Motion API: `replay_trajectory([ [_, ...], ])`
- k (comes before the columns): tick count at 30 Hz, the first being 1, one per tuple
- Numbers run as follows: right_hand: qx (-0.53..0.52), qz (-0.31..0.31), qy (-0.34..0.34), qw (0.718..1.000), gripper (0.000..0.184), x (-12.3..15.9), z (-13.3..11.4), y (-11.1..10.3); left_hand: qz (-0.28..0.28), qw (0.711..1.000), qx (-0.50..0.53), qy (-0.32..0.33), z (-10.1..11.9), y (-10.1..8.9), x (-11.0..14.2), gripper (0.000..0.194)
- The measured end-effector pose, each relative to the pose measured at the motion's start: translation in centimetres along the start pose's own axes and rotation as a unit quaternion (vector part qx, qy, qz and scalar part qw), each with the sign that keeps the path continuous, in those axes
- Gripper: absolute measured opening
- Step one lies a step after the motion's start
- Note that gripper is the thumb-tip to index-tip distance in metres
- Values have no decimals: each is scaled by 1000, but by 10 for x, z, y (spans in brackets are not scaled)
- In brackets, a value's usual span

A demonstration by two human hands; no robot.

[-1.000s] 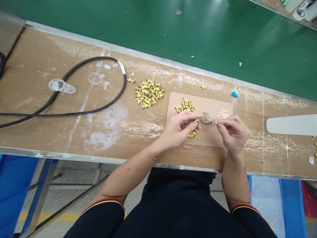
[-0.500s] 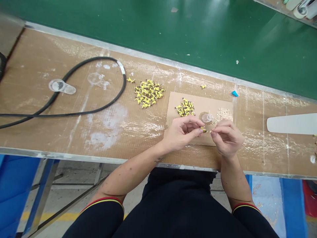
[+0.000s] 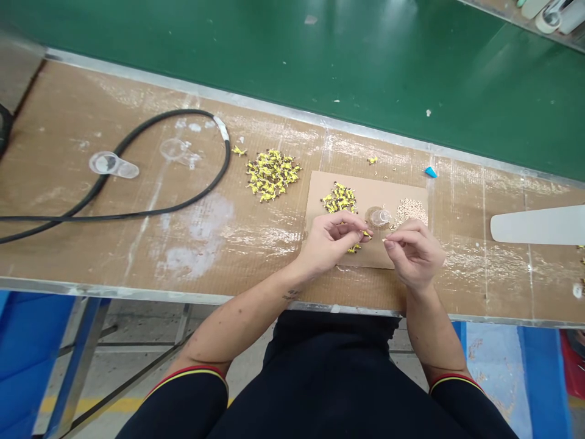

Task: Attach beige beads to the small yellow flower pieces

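Pinching a tiny yellow part (image 3: 367,233) in my left hand (image 3: 331,238), right hand (image 3: 414,253) pinched just beside it on something I cannot tell; plenty of yellow parts (image 3: 339,198) and beige bits (image 3: 412,211) remain on the cardboard sheet (image 3: 317,201) by the clear cup (image 3: 380,217)

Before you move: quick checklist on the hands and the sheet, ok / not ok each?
1. Left hand pinching a yellow piece: ok, though the piece is tiny.
2. Right hand holding something: cannot tell, its fingertips are pinched but nothing shows clearly.
3. Small clear container upright on the cardboard sheet: ok.
4. Yellow pile apart from beige pile: ok.
5. Sheet below the left hand free of loose pieces: not ok, a few yellow pieces lie there.
6. Black cable away from both hands: ok.
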State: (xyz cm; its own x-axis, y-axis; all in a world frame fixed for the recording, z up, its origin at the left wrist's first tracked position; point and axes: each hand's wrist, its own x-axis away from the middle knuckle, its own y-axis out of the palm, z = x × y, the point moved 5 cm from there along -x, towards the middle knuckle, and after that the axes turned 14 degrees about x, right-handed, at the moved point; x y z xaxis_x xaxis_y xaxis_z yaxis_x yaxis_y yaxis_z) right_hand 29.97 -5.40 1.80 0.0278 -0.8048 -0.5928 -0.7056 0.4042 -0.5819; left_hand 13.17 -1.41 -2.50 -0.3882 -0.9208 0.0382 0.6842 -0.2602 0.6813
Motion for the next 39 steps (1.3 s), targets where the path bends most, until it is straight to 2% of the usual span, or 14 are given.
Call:
replay_trajectory([
  [9,-26,0,25,999,10,2,4,1,99,993,55,-27,-2,-9,-1,30],
  [15,-30,7,21,999,14,0,2,0,140,987,65,-46,0,-9,-2,38],
  [30,7,18,11,1000,11,1,2,-1,102,995,-8,-22,3,-12,-1,22],
  [35,-9,4,30,1000,7,1,1,0,86,996,-21,14,7,-9,1,33],
  [39,-53,-13,52,997,8,0,0,4,73,997,-22,19,6,-7,3,37],
])
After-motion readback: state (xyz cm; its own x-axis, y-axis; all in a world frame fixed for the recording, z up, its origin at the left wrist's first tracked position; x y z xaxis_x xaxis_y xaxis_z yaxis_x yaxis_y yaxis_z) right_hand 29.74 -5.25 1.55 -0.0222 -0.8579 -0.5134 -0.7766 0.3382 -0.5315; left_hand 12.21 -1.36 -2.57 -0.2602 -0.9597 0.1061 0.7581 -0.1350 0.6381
